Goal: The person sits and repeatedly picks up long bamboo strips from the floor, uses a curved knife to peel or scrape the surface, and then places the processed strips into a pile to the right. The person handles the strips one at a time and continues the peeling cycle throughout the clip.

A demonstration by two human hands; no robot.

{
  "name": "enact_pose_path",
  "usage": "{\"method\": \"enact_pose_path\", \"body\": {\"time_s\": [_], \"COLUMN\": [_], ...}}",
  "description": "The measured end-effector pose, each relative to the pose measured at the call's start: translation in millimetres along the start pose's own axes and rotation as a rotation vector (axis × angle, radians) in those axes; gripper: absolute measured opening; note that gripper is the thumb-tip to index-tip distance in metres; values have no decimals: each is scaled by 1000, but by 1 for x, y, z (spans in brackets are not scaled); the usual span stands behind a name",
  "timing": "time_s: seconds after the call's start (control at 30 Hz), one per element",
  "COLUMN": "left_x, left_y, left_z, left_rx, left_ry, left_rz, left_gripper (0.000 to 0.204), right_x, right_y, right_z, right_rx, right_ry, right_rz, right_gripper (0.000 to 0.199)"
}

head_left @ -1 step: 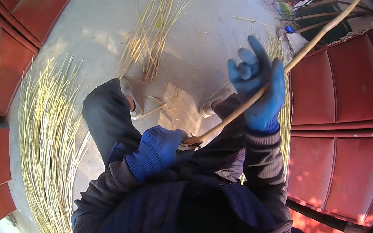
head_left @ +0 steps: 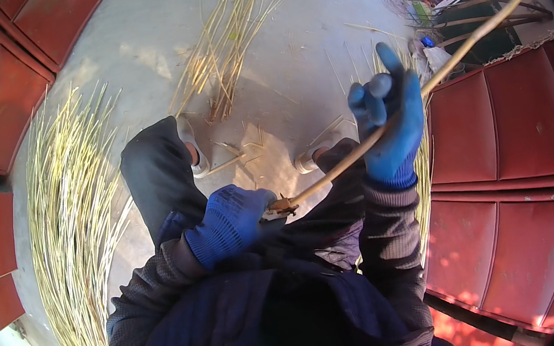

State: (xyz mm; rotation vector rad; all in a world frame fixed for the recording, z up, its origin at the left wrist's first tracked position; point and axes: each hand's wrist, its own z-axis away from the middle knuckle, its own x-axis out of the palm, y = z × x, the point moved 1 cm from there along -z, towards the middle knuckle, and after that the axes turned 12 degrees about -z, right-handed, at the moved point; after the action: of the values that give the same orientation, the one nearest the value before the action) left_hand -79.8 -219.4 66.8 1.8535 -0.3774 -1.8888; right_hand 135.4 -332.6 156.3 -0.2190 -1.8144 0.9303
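Note:
My left hand [head_left: 231,223], in a blue knitted glove, is closed around the lower end of a long, peeled-looking wooden stick [head_left: 334,170], above my lap. Ragged dark brown bits [head_left: 285,205] show at that end, beside my fingertips. Rising to the upper right, the stick passes across my gloved right hand [head_left: 391,120]. This hand is raised with its index finger stretched up and the other fingers apart and loosely bent. Part of the stick is hidden there, and its thin far end reaches past the hand.
Long pale stalks [head_left: 75,239] lie in a thick bundle on the floor to my left. A looser bunch of stalks [head_left: 224,59] lies ahead, with broken pieces near my shoes. Red panels [head_left: 493,130] stand at right and left. Bent poles [head_left: 490,16] and clutter sit at the far right.
My right hand has shifted slightly to the right, its fingers less blurred. The stick's lower end has turned a little in my left hand, and its far tip has moved slightly left and up.

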Motion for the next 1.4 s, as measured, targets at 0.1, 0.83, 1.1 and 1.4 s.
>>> {"method": "enact_pose_path", "body": {"time_s": [0.1,0.83,1.1,1.4], "left_x": [-3,-1,5,-83], "left_y": [-8,-8,-10,-7], "left_z": [0,-4,-9,-81], "left_rx": [-5,71,-24,65], "left_ry": [121,159,-164,235], "left_rz": [-15,234,241,368], "left_gripper": [35,42,44,39], "right_x": [7,-4,43,61], "right_y": [12,65,9,18], "right_z": [-8,37,-36,-72], "right_rx": [-58,121,27,-39], "right_ry": [-92,49,-60,-291], "right_rz": [90,221,267,310], "right_gripper": [37,37,54,42]}}
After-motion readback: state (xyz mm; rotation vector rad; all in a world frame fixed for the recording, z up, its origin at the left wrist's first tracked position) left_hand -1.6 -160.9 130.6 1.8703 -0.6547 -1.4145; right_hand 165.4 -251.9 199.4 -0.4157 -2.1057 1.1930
